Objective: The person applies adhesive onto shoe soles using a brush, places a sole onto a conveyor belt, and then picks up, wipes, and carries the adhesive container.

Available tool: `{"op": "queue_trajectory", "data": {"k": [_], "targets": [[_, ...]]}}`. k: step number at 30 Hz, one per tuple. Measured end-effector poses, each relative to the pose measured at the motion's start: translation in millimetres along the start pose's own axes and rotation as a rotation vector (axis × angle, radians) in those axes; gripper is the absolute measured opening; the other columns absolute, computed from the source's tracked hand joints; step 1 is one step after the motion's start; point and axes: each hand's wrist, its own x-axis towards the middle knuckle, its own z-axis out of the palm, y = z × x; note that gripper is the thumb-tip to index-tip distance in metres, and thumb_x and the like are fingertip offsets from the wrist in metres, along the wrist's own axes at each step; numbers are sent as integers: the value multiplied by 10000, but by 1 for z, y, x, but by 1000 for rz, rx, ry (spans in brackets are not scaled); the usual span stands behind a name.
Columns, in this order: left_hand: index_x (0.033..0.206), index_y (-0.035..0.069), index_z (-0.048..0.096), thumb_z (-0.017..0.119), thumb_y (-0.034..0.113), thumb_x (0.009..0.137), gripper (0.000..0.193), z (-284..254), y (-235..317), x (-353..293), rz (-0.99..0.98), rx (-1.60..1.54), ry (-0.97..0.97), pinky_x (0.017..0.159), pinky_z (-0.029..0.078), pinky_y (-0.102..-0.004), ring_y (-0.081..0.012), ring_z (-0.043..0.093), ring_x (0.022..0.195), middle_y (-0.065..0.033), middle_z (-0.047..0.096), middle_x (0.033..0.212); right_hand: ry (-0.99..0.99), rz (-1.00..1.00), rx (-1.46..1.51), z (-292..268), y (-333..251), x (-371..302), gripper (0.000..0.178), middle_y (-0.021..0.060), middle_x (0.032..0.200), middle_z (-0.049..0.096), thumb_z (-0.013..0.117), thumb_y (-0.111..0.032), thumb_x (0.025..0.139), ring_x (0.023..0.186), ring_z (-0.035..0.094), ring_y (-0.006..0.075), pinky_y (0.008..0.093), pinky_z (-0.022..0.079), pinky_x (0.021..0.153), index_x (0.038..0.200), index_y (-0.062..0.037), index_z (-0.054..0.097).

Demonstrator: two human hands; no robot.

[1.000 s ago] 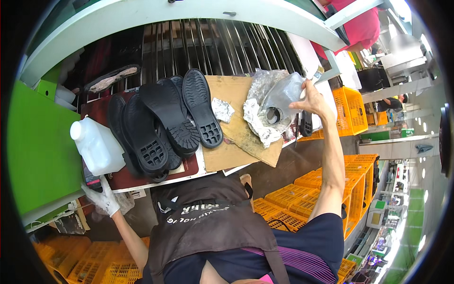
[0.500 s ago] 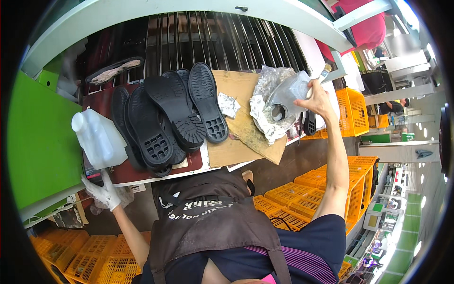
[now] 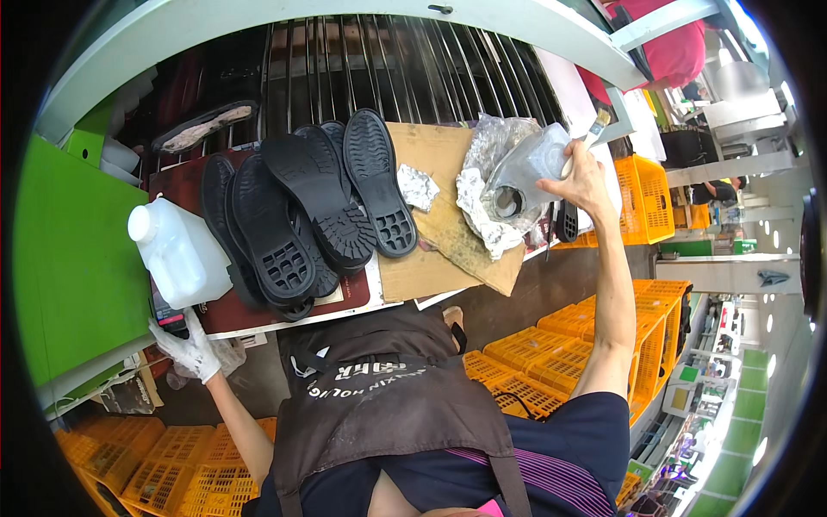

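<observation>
My bare right hand (image 3: 586, 185) is closed around a flat paintbrush (image 3: 596, 127), its bristles pointing up and away. Its thumb rests against a clear plastic container (image 3: 538, 164) with a round opening, lying on crumpled foil and plastic film (image 3: 474, 202). My left hand (image 3: 191, 351), in a white glove, grips a dark phone-like thing (image 3: 170, 320) at the table's near left corner, thumb on one side and fingers on the other. Just beyond it stands a white plastic jug (image 3: 181, 254). Several black shoe soles (image 3: 297, 202) lie overlapped between my hands.
Stained cardboard (image 3: 444, 258) with a foil scrap (image 3: 418, 187) lies right of the soles. Metal rollers (image 3: 379, 77) run behind the table, under a pale frame bar (image 3: 345, 19). A green panel (image 3: 82, 258) borders the left. Yellow crates (image 3: 543, 362) stand below. A person in pink (image 3: 663, 52) is far right.
The paintbrush has tilted and risen slightly to the right with my right hand. The left hand has stayed at the table corner.
</observation>
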Motion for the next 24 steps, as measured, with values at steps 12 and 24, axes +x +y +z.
{"op": "queue_trajectory", "data": {"k": [12, 24], "targets": [[1397, -56, 330, 715, 389, 811, 830, -1, -3, -2, -16, 36, -9, 1059, 308, -475, -380, 403, 1265, -248, 408, 1391, 41, -47, -34, 0, -2, -4, 719, 163, 994, 590, 845, -400, 545, 995, 558, 327, 459, 365, 895, 1051, -54, 471], [1399, -58, 330, 730, 374, 800, 840, 1, -1, -2, -35, 22, -11, 1075, 305, -466, -371, 391, 1281, -246, 395, 1401, 105, -93, -65, 0, -7, -9, 711, 148, 962, 575, 849, -386, 539, 961, 551, 331, 465, 368, 868, 1046, -61, 470]]}}
